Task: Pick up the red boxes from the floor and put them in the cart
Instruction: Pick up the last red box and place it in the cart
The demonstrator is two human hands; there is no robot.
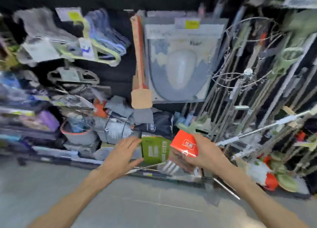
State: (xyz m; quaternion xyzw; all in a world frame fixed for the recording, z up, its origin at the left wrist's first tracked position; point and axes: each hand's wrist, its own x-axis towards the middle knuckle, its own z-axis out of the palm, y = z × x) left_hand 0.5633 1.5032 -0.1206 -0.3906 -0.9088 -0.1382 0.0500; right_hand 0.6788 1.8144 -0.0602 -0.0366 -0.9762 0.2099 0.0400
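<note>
My right hand (208, 155) grips a red box (184, 144) with a white label, held up in the air in front of the shelves, tilted. My left hand (122, 155) reaches forward with straight, spread fingers and holds nothing; its fingertips are close to a green box (155, 151) that stands low at the shelf foot. The view is blurred by motion. No cart shows in the frame.
Packed store shelves fill the view: hangers (101, 44) at upper left, a packaged toilet seat (181, 68), a wooden paddle (141, 97), metal racks and rods (240, 90) on the right, bags and a basket (77, 131) low left. Grey floor (137, 207) lies below.
</note>
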